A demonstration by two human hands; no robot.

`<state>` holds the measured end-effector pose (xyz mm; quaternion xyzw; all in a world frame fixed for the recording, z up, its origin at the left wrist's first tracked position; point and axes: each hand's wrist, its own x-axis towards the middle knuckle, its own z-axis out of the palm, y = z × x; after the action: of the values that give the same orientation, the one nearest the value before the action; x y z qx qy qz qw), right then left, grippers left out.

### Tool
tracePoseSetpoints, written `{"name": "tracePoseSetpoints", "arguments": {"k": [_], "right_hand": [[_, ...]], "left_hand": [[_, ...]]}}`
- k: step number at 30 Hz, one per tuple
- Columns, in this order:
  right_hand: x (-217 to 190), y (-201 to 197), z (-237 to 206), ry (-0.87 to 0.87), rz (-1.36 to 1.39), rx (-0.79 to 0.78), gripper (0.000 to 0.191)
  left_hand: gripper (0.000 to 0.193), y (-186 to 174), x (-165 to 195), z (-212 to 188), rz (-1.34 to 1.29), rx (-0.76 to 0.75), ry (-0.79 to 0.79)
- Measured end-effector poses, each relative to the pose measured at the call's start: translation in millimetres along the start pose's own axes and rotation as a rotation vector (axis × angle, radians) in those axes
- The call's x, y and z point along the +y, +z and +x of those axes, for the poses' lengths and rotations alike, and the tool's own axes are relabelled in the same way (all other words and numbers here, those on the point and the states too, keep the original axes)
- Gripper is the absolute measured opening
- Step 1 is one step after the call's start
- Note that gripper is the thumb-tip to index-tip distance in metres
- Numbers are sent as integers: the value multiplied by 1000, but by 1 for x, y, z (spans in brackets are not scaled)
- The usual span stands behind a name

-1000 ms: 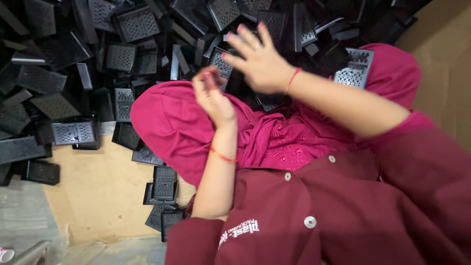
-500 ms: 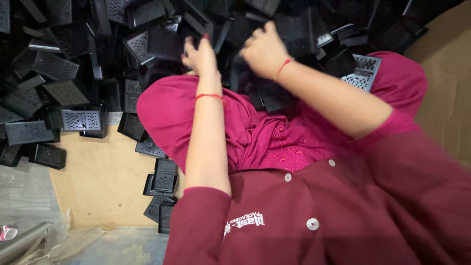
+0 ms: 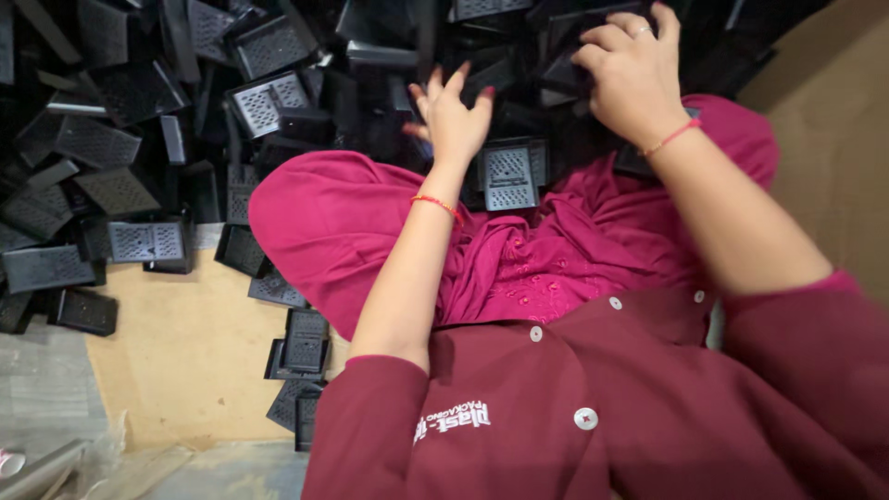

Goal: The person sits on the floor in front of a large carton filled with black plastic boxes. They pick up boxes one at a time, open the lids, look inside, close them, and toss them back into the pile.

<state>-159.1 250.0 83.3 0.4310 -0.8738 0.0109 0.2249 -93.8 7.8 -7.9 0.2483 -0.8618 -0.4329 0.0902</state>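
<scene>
Up ahead, both hands reach into a heap of black plastic parts (image 3: pixel 139 102), flat rectangular pieces with perforated grille faces, piled loosely and overlapping. The left hand (image 3: pixel 454 116) hovers over the near edge of the heap with its fingers spread and slightly curled, palm down; it grips nothing, and whether the fingertips touch the pieces under them I cannot tell. A red thread bracelet (image 3: pixel 435 204) circles that wrist. Just beside this hand, toward the body, one grille piece (image 3: pixel 507 176) lies face up on the magenta cloth (image 3: pixel 352 231) draped over the lap. The right hand (image 3: pixel 634 74) sits farther into the pile, fingers bent and pressed down around a dark piece beneath them; how firmly it holds is hidden by the knuckles. A thin red band (image 3: pixel 671 139) marks its wrist too. To the far side of the left hand, more grille pieces spill onto a sheet of brown cardboard (image 3: pixel 176 370).
</scene>
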Motion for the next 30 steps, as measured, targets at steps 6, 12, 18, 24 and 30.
{"name": "tracePoseSetpoints", "arguments": {"k": [6,12,18,24,30], "right_hand": [[-57,-49,-11,163,538,105,37],[-121,-50,23,-147,658,-38,54],[-92,-23,61,-95,999,-93,52],[-68,56,102,-7,253,-73,32],[-77,138,128,9,57,-115,24]], "left_hand": [[52,10,4,-43,-342,-97,242],[54,-48,-45,-70,-1747,-871,-605],[68,-68,-49,-54,-2138,-632,-244],[78,-78,-32,-40,-2224,-689,-92],[77,-66,-34,-34,-2197,-707,-110]]}}
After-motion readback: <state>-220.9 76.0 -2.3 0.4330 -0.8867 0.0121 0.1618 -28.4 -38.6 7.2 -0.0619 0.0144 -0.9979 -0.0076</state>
